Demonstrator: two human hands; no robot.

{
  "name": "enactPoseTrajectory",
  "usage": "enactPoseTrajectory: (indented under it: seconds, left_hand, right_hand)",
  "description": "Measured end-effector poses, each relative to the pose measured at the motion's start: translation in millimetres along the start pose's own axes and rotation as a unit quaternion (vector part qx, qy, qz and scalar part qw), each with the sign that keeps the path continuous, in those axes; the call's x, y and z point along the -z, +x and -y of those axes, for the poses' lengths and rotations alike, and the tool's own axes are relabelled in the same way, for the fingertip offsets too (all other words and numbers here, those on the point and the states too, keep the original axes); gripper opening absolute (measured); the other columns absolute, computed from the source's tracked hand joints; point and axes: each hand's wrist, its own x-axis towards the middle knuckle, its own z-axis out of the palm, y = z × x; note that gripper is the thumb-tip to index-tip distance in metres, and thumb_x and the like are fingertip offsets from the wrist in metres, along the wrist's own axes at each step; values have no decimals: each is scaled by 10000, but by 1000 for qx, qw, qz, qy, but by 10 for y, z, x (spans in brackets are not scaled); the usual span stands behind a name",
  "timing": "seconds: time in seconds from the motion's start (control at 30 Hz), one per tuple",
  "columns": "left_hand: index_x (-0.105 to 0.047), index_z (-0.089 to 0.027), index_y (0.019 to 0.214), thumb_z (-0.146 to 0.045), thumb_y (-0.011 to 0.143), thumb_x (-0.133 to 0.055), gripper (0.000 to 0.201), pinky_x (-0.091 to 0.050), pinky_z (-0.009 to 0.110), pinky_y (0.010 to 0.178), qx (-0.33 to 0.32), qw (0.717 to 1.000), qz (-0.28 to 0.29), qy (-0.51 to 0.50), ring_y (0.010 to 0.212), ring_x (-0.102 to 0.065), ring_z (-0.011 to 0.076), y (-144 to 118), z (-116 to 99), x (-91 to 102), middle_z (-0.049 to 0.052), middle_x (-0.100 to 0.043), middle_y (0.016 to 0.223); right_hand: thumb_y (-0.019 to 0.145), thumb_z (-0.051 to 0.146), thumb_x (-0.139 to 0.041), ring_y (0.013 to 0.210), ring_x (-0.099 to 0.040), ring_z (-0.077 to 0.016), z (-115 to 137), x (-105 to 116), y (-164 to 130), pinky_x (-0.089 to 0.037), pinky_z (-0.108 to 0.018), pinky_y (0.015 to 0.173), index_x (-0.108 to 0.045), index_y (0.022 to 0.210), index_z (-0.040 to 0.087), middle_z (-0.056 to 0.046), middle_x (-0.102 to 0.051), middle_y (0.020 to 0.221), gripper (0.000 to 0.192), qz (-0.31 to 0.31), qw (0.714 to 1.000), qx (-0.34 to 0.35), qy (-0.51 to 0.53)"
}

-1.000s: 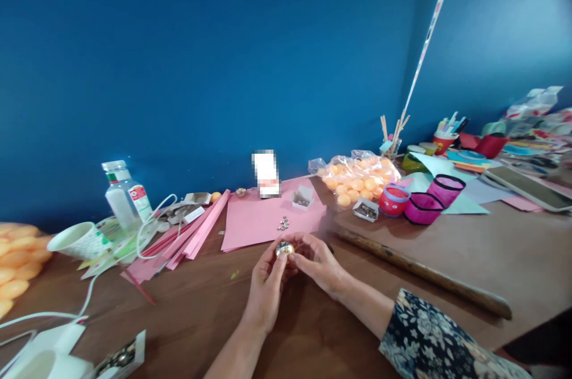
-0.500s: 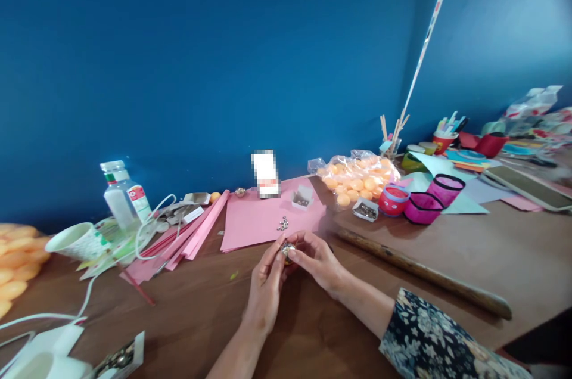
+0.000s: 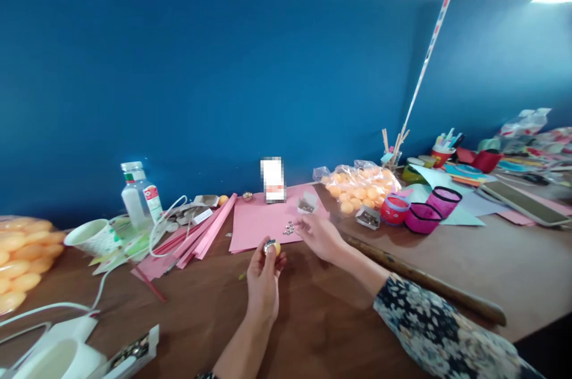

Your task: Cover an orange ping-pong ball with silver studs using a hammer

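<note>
My left hand [image 3: 264, 275] is closed around an orange ball [image 3: 272, 247], a patch of it covered in shiny silver pieces. The thumb presses on the silver part. My right hand [image 3: 320, 237] is at the edge of the pink paper [image 3: 254, 225], its fingertips drawn together beside a small heap of silver studs [image 3: 288, 228]. Whether a stud is between those fingers is too small to see. Just behind the right hand stands a small white box [image 3: 307, 204] with more metal bits inside.
A bag of orange balls [image 3: 360, 193] lies at the back, another bag [image 3: 27, 260] at far left. A wooden stick [image 3: 429, 277] lies under my right forearm. Pink cups [image 3: 423, 218], a glass bottle [image 3: 136, 194], a paper cup [image 3: 89, 237] and a white cable [image 3: 99, 292] are around.
My right hand has left the ball and moved forward and right to the silver studs. My left hand keeps the ball, now showing its orange side. The view has tilted up.
</note>
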Motion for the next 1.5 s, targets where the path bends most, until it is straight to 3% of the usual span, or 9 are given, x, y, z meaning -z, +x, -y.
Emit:
enactPoseTrajectory:
  seconds: [0.17, 0.43, 0.7, 0.77, 0.87, 1.1, 1.2, 1.33, 1.5]
  left_hand:
    - [-579, -213, 1037, -267, 674, -663, 377, -491, 240, 696, -22, 999, -28, 8, 671, -593, 77, 25, 27, 46, 17, -613, 840]
    - [-566, -210, 1063, -269, 714, -615, 357, -493, 262, 719, -4, 999, 6, -54, 711, -609, 102, 11, 23, 55, 32, -622, 876]
    - [-512, -216, 1150, -250, 740, -577, 417, -490, 280, 715, 27, 997, 14, -70, 698, -627, 117, 2, -2, 52, 39, -655, 837]
    - [-487, -225, 1176, -263, 744, -575, 443, -490, 272, 694, 40, 996, 31, -68, 695, -628, 118, -17, -12, 43, 41, -660, 835]
    - [-511, -218, 1152, -290, 745, -576, 418, -491, 268, 699, 47, 993, 71, -78, 723, -621, 119, -55, -19, 23, 43, -659, 869]
    - [-530, -229, 1138, -233, 673, -663, 483, -496, 294, 743, 58, 992, 106, -30, 777, -627, 145, -131, -46, -49, 42, -659, 951]
    - [-518, -237, 1158, -232, 671, -665, 509, -493, 328, 787, 53, 991, 121, -17, 855, -622, 175, -138, -35, -61, 49, -644, 1022]
    - [-503, -236, 1181, -229, 679, -656, 524, -488, 348, 816, 53, 989, 137, 10, 895, -615, 189, -130, 9, -47, 52, -639, 1043]
    - [-495, -257, 1188, -212, 685, -650, 529, -476, 336, 842, 46, 988, 145, 31, 924, -606, 180, -116, 55, -19, 43, -637, 1060]
  right_hand:
    - [766, 172, -520, 808, -569, -181, 57, -220, 312, -364, -295, 824, -647, 737, 152, -72, -659, 796, 132, 70, 989, 42, -121]
    - [704, 105, -544, 759, -551, -224, 45, -488, 402, -388, -277, 624, -621, 598, 140, -109, -625, 705, 136, 67, 989, 33, -131]
    - [834, 199, -434, 720, -544, -130, 176, -272, 130, -411, -240, 658, -536, 891, 170, -36, -599, 815, 120, -4, 999, 48, 17]
    - [825, 263, -469, 667, -533, -121, 197, -240, -67, -420, -229, 619, -529, 854, 177, -4, -574, 730, 110, -2, 980, 31, 196]
    - [803, 348, -506, 583, -504, -109, 188, -244, -327, -417, -232, 566, -552, 752, 168, 11, -556, 646, 192, 24, 923, -31, 383]
    - [716, 349, -631, 594, -535, -101, 104, -337, -467, -451, -248, 613, -573, 845, 168, 1, -604, 695, 230, -4, 811, -138, 569]
    - [707, 336, -646, 597, -533, -95, 88, -323, -466, -453, -243, 618, -561, 824, 170, 6, -594, 704, 220, -8, 797, -146, 586]
    - [711, 341, -639, 579, -513, -94, 90, -275, -479, -438, -234, 590, -560, 739, 164, 8, -581, 674, 196, -14, 806, -132, 576]
    - [697, 362, -647, 690, -564, -141, 101, -256, -493, -460, -297, 699, -561, 726, 162, -14, -606, 738, 220, 14, 790, -134, 598]
